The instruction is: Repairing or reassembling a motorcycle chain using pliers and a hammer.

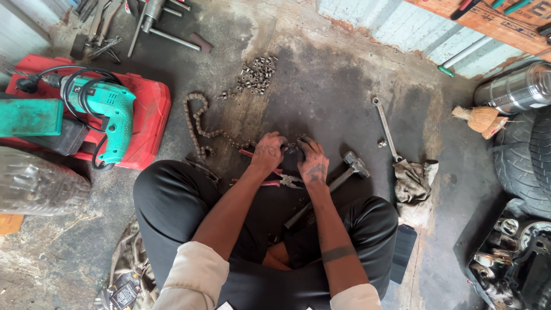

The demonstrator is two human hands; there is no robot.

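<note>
I sit cross-legged on a dirty concrete floor. A rusty roller chain (pixel 198 123) snakes from the left toward my hands. My left hand (pixel 268 152) and my right hand (pixel 313 161) both pinch the chain's near end, fingers curled around its links. Red-handled pliers (pixel 270 182) lie under my left wrist. A hammer (pixel 351 166) rests just right of my right hand, its handle running back toward my leg. A pile of loose chain links (pixel 255 74) sits farther ahead.
A teal electric drill (pixel 112 109) lies on a red case (pixel 152 109) at left. A long wrench (pixel 385 127) and a dirty rag (pixel 412 181) lie right. Tyres (pixel 528 155), a metal cylinder (pixel 516 86) and engine parts (pixel 516 258) crowd the right edge. Tools (pixel 155 23) lie at top left.
</note>
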